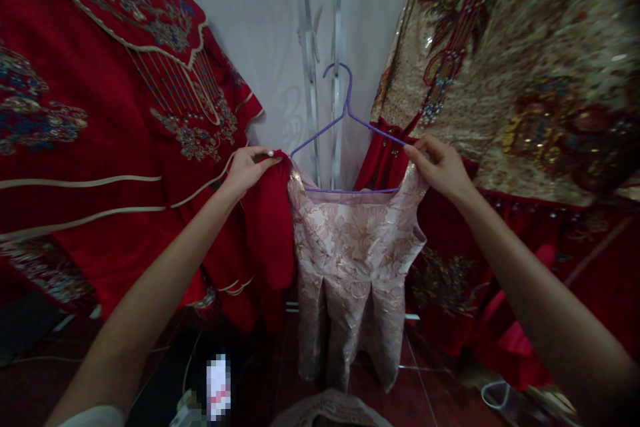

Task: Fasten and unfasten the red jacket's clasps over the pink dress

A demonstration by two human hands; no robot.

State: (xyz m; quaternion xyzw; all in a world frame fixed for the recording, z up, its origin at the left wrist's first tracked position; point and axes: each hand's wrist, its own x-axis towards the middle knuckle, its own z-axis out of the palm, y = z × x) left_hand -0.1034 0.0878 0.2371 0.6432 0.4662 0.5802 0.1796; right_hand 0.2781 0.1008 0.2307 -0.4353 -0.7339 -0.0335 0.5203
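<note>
A pale pink brocade dress (pixel 350 260) hangs from a purple wire hanger (pixel 345 113) in front of me. My left hand (pixel 249 167) is closed on a red cloth (pixel 270 227) beside the dress's left shoulder. My right hand (pixel 435 163) pinches the dress's right shoulder where it meets the hanger's arm. The hanger's hook sits up against a metal pole (pixel 310 47) by the white wall.
A red embroidered robe (pixel 100 113) fills the left side. A gold sequined garment (pixel 525 60) over red fabric hangs on the right. The dark floor below holds cables (pixel 493 393) and a small white object (pixel 219 387).
</note>
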